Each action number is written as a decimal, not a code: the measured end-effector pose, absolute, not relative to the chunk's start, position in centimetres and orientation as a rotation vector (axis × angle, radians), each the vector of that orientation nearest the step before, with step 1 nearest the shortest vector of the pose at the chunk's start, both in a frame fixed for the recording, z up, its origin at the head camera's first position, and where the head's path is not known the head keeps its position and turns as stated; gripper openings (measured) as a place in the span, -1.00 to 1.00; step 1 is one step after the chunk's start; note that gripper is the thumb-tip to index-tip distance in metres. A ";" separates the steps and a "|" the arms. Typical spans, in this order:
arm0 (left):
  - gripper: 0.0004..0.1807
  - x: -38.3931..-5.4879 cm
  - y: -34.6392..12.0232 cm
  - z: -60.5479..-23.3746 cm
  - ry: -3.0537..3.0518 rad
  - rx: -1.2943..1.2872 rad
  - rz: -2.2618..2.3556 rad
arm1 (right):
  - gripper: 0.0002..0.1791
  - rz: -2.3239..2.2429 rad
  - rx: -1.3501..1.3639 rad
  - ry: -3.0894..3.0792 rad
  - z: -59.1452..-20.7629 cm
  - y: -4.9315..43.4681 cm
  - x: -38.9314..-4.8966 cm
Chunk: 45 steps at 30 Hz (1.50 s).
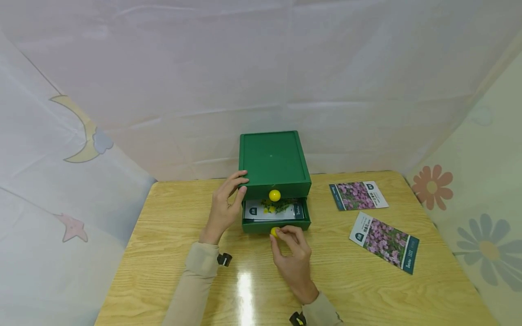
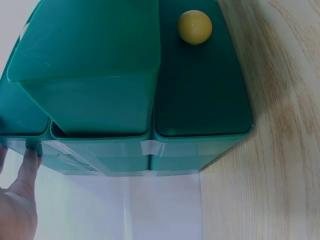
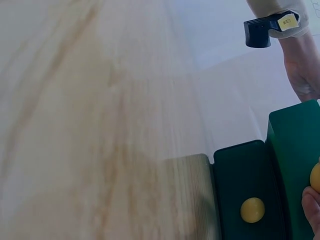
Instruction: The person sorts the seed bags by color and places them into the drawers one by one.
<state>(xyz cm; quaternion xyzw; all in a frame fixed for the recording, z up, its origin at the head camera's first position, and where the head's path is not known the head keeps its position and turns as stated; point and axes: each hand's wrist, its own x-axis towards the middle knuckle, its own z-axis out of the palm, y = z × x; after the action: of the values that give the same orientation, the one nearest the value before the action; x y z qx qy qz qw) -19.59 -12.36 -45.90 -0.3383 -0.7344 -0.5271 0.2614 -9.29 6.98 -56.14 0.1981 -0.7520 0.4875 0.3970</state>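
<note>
A green drawer cabinet with yellow ball knobs stands toward the back of the table. Its middle drawer is pulled out, seen from the side in the left wrist view. In that drawer lies a flower seed packet with yellow blooms. My right hand pinches the drawer's yellow knob between thumb and fingers; only fingertips show in the right wrist view. Against the cabinet's upper left side rests my left hand, its fingers extended along the edge.
Two seed packets with pink flowers, one farther back and one nearer, lie on the wooden table right of the cabinet. A pale cloth hangs behind the table, with printed cloths at both sides.
</note>
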 end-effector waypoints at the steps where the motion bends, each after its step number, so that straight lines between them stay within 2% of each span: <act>1: -0.69 -19.6 -12.4 -45.9 -1.989 -0.915 -1.426 | -0.66 1.236 0.501 -1.906 -56.2 7.0 -9.3; 45: -0.68 -19.4 -12.2 -45.8 -1.966 -0.922 -1.430 | -0.71 1.237 0.478 -1.885 -56.2 6.7 -11.7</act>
<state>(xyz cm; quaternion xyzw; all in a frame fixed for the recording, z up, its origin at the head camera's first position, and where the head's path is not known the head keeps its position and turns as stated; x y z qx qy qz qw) -19.44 -12.21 -45.81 -0.3418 -0.7284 -0.5301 0.2675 -11.68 6.68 -56.24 0.1893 -0.7473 0.4903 0.4066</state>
